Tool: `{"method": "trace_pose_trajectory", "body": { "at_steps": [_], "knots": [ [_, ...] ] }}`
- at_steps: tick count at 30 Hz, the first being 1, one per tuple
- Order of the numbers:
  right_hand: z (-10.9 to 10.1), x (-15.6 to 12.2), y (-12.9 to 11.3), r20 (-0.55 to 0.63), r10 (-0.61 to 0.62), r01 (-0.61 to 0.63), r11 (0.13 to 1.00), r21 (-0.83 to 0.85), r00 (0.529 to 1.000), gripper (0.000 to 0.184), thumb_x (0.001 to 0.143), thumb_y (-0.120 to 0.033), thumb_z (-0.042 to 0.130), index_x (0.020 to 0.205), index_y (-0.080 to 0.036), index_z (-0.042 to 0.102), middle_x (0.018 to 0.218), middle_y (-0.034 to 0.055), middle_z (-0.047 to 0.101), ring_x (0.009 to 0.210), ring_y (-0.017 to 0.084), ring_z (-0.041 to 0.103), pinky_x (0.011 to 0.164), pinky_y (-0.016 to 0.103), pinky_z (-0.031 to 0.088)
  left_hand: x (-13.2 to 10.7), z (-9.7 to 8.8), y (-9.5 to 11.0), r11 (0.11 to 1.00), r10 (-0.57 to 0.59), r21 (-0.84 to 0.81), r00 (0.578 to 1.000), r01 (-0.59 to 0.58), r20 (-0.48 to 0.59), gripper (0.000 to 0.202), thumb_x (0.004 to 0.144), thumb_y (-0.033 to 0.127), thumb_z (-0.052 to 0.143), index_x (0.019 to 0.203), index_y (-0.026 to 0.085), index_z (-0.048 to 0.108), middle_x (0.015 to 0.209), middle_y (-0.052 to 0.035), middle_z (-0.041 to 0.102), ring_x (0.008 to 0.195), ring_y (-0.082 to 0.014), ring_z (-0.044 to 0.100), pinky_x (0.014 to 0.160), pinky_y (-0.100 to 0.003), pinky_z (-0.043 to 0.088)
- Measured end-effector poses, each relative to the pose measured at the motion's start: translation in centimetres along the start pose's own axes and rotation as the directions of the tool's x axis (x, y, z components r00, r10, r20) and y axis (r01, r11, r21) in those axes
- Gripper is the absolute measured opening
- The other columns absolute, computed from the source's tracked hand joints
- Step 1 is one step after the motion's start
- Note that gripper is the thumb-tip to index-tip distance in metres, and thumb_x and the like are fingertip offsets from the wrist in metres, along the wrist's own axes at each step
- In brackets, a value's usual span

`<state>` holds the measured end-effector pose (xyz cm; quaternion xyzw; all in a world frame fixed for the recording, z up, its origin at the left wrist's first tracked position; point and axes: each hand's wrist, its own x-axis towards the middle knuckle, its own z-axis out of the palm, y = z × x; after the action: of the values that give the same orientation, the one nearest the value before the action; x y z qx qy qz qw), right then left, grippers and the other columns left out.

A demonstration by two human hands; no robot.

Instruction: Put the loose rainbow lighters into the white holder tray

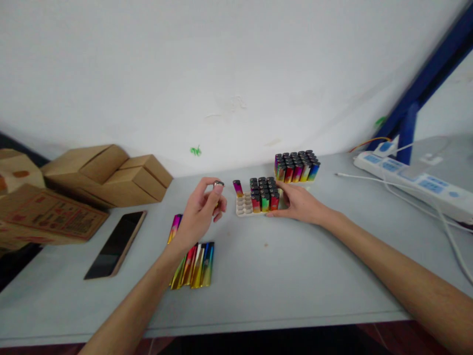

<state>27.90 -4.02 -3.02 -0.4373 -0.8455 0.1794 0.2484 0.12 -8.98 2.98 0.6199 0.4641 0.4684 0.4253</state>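
Observation:
My left hand (202, 209) is closed round a lighter (219, 184), whose metal-topped end shows by the thumb; most of its body is hidden. To its right stands a white tray (244, 207) with round pockets. Several upright lighters (264, 195) with black tops fill its right part, and one purple lighter (238, 188) leans in the back left pocket. Bare pockets show at the left front. My right hand (295, 201) grips the tray's right side between thumb and fingers. Below my left wrist, several loose shiny lighters (195, 266) lie side by side on the table.
A second block of upright lighters (296, 166) stands by the wall. At left are cardboard boxes (107, 175) and a dark-screened phone (116, 244). A white power strip (417, 185) with cables (391, 181) lies at right, near a blue metal frame (408, 128).

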Motion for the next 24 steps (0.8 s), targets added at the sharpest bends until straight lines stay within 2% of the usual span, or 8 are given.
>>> {"method": "trace_pose_trajectory", "body": {
  "at_steps": [3, 5, 7, 9, 15, 19, 24],
  "knots": [
    [0.0, 0.0, 0.1, 0.009, -0.006, 0.006, 1.000, 0.005, 1.000, 0.088, 0.075, -0.065, 0.077, 0.138, -0.010, 0.051, 0.098, 0.0136, 0.073, 0.090, 0.032, 0.069, 0.075, 0.038, 0.052, -0.1, 0.9, -1.0, 0.998, -0.049, -0.038, 0.999, 0.049, 0.011, 0.030, 0.095, 0.053, 0.058, 0.103, 0.024, 0.053, 0.055, 0.0104, 0.036, 0.044, -0.0081, 0.028, 0.041, -0.018, 0.021],
    [-0.1, 0.0, 0.2, 0.019, -0.007, 0.007, 1.000, 0.003, 1.000, 0.089, 0.075, -0.065, 0.077, 0.139, -0.009, 0.051, 0.097, 0.0132, 0.072, 0.090, 0.032, 0.069, 0.074, 0.038, 0.052, -0.6, 1.0, -1.5, 0.999, -0.044, 0.014, 0.999, 0.044, 0.010, 0.032, 0.094, 0.053, 0.061, 0.089, 0.022, 0.053, 0.056, 0.0094, 0.032, 0.046, -0.0076, 0.025, 0.041, -0.020, 0.020],
    [-0.1, 0.0, 0.2, 0.024, 0.003, -0.003, 1.000, -0.007, 1.000, 0.090, 0.075, -0.066, 0.076, 0.139, -0.009, 0.050, 0.095, 0.0133, 0.072, 0.088, 0.032, 0.069, 0.073, 0.038, 0.051, -1.2, 0.9, -1.9, 0.996, -0.013, 0.087, 1.000, 0.015, -0.014, 0.041, 0.094, 0.051, 0.061, 0.072, 0.020, 0.046, 0.057, 0.0078, 0.032, 0.048, -0.0077, 0.026, 0.044, -0.022, 0.021],
    [-0.1, 0.0, 0.1, 0.026, 0.016, -0.016, 1.000, -0.016, 1.000, 0.090, 0.075, -0.067, 0.076, 0.138, -0.008, 0.051, 0.094, 0.0131, 0.072, 0.086, 0.031, 0.068, 0.071, 0.037, 0.050, -1.7, 0.8, -2.1, 0.988, 0.017, 0.156, 0.999, -0.010, -0.046, 0.046, 0.095, 0.048, 0.059, 0.065, 0.021, 0.038, 0.057, 0.0065, 0.031, 0.050, -0.0083, 0.028, 0.046, -0.025, 0.022],
    [-0.4, 0.0, -0.3, 0.039, 0.039, -0.038, 0.999, -0.025, 0.998, 0.083, 0.075, -0.070, 0.073, 0.131, -0.012, 0.054, 0.089, 0.0111, 0.070, 0.074, 0.028, 0.066, 0.061, 0.034, 0.047, -2.4, 0.9, -1.8, 0.945, 0.061, 0.326, 0.992, -0.023, -0.107, 0.042, 0.092, 0.036, 0.051, 0.058, 0.022, 0.031, 0.054, 0.0051, 0.027, 0.051, -0.0104, 0.027, 0.049, -0.029, 0.020],
    [-0.6, 0.0, -0.6, 0.037, 0.043, -0.042, 0.998, -0.038, 0.998, 0.077, 0.075, -0.071, 0.073, 0.124, -0.014, 0.057, 0.082, 0.0088, 0.069, 0.067, 0.026, 0.063, 0.056, 0.033, 0.044, -2.5, 1.0, -1.2, 0.899, 0.059, 0.437, 0.993, -0.008, -0.103, 0.038, 0.089, 0.035, 0.049, 0.058, 0.022, 0.031, 0.054, 0.0049, 0.027, 0.051, -0.0111, 0.027, 0.049, -0.029, 0.020],
    [-0.7, 0.0, -0.7, 0.030, 0.034, -0.033, 0.999, -0.041, 0.999, 0.073, 0.075, -0.070, 0.073, 0.121, -0.015, 0.059, 0.077, 0.0071, 0.067, 0.063, 0.025, 0.061, 0.054, 0.033, 0.043, -2.5, 0.7, -0.9, 0.884, 0.042, 0.467, 0.995, 0.003, -0.086, 0.036, 0.091, 0.036, 0.046, 0.061, 0.023, 0.032, 0.054, 0.0047, 0.030, 0.051, -0.0118, 0.030, 0.049, -0.028, 0.021]
  ]
}}
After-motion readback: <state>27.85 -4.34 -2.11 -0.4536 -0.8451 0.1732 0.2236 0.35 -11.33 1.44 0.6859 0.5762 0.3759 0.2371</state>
